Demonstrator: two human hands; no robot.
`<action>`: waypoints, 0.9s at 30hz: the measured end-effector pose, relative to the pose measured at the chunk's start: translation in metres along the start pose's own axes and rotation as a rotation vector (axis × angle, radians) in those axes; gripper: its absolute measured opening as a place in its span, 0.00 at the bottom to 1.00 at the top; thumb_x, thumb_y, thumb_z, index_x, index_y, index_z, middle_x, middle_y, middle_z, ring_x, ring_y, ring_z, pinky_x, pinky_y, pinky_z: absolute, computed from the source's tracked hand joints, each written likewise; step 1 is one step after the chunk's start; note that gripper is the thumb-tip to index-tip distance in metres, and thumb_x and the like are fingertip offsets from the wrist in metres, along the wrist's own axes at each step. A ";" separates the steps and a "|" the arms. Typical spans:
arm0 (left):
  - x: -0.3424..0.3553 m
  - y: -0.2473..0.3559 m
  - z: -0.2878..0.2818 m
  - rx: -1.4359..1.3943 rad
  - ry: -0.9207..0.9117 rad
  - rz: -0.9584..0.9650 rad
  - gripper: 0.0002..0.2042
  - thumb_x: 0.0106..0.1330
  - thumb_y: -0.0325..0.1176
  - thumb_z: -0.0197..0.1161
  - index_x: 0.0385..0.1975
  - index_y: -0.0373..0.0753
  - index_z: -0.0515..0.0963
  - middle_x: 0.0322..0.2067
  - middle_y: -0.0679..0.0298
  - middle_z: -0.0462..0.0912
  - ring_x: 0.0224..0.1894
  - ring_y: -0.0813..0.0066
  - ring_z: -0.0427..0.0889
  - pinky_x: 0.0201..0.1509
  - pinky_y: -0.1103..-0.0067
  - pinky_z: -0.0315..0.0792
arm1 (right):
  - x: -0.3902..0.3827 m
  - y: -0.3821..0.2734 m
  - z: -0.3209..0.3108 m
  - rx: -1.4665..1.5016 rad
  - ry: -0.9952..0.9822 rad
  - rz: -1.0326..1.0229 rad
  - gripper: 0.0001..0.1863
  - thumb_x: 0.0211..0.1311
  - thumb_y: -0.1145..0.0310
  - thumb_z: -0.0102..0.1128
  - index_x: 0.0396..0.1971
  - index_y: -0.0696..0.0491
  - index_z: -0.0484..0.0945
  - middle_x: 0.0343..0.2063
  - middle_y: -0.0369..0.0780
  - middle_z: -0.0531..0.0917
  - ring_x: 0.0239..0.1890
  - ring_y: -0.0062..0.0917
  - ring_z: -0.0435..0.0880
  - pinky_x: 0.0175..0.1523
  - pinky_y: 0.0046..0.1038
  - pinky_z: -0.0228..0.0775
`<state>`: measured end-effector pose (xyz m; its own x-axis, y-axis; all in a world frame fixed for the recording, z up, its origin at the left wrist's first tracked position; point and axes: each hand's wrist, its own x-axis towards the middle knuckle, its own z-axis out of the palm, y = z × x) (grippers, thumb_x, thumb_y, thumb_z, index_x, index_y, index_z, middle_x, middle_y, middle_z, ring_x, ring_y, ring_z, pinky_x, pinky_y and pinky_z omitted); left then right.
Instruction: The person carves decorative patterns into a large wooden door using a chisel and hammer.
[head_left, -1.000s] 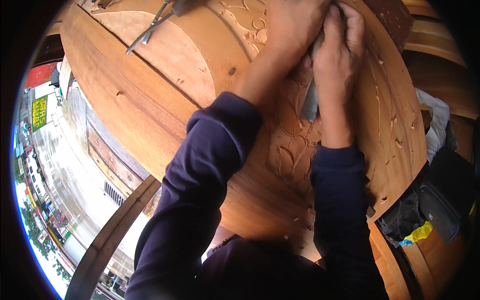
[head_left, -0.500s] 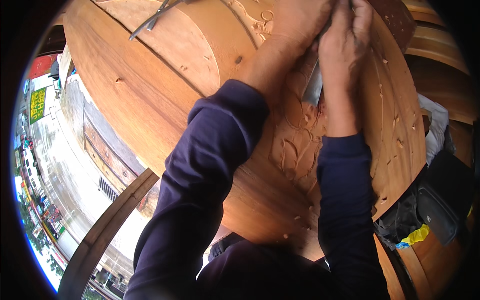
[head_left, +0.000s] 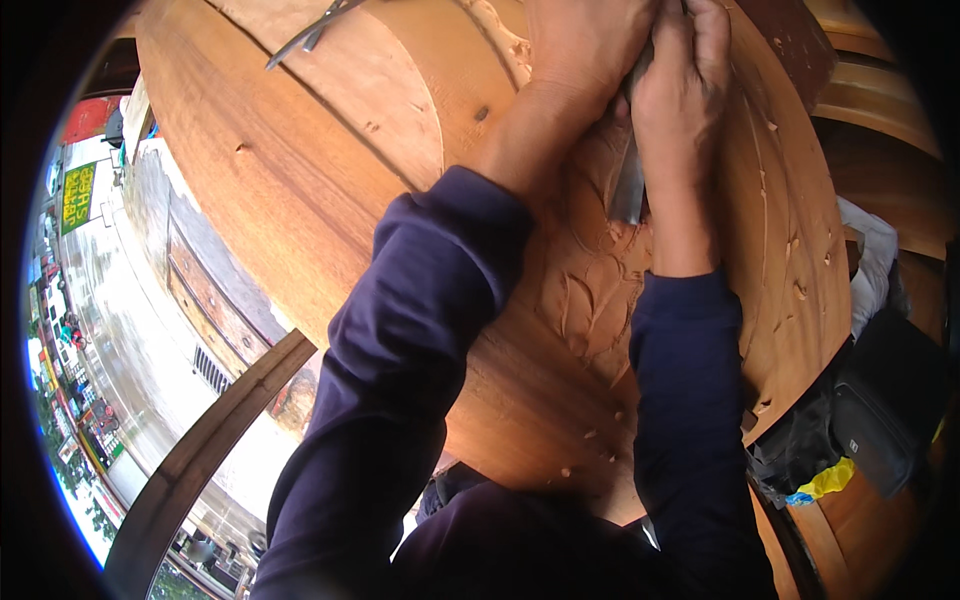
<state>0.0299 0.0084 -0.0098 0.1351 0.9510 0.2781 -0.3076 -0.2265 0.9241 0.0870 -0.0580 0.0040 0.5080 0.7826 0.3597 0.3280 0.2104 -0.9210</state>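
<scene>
Both my hands are together at the top of the view, closed around a wood chisel (head_left: 628, 190). My right hand (head_left: 682, 95) wraps it from the right. My left hand (head_left: 590, 45) grips higher up, its fingertips partly out of sight. The chisel's flat metal blade points back toward me, its edge touching a recessed carved area (head_left: 590, 310) with leaf and stem shapes. This carving belongs to a large, rounded wooden panel (head_left: 290, 220) in front of me. The chisel's handle is hidden by my hands.
Metal tools (head_left: 312, 32) lie on the panel at the upper left. Small wood chips (head_left: 800, 290) are scattered over it. A black bag (head_left: 880, 400) and pale cloth (head_left: 875, 250) are at the right. A wooden post (head_left: 210, 450) stands at the lower left, with a street beyond.
The chisel blade has swung more upright, its edge slightly lower and to the right. Both hands have shifted a little but keep their grip.
</scene>
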 end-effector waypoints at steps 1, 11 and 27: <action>0.000 -0.002 -0.003 0.002 0.012 0.026 0.14 0.75 0.30 0.60 0.24 0.36 0.72 0.20 0.72 0.71 0.27 0.86 0.66 0.29 0.81 0.66 | -0.003 -0.004 0.000 0.008 -0.031 0.027 0.16 0.82 0.56 0.46 0.48 0.54 0.76 0.39 0.39 0.80 0.45 0.23 0.77 0.53 0.28 0.69; 0.005 0.002 -0.009 0.123 0.042 0.060 0.14 0.72 0.31 0.59 0.21 0.35 0.75 0.15 0.69 0.72 0.21 0.84 0.68 0.24 0.78 0.65 | 0.004 0.014 0.006 0.156 -0.030 -0.017 0.14 0.82 0.57 0.47 0.48 0.52 0.75 0.34 0.34 0.77 0.33 0.16 0.73 0.38 0.22 0.68; 0.022 0.010 -0.003 -0.159 0.124 0.005 0.25 0.82 0.54 0.45 0.44 0.35 0.79 0.17 0.59 0.79 0.15 0.75 0.75 0.20 0.81 0.68 | 0.028 0.008 -0.068 0.329 0.174 0.228 0.21 0.78 0.58 0.54 0.63 0.52 0.66 0.30 0.41 0.78 0.18 0.23 0.72 0.28 0.27 0.69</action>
<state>0.0268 0.0275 0.0044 0.0190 0.9708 0.2392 -0.4546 -0.2047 0.8669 0.1578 -0.0742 0.0169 0.6737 0.7265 0.1354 -0.0652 0.2409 -0.9683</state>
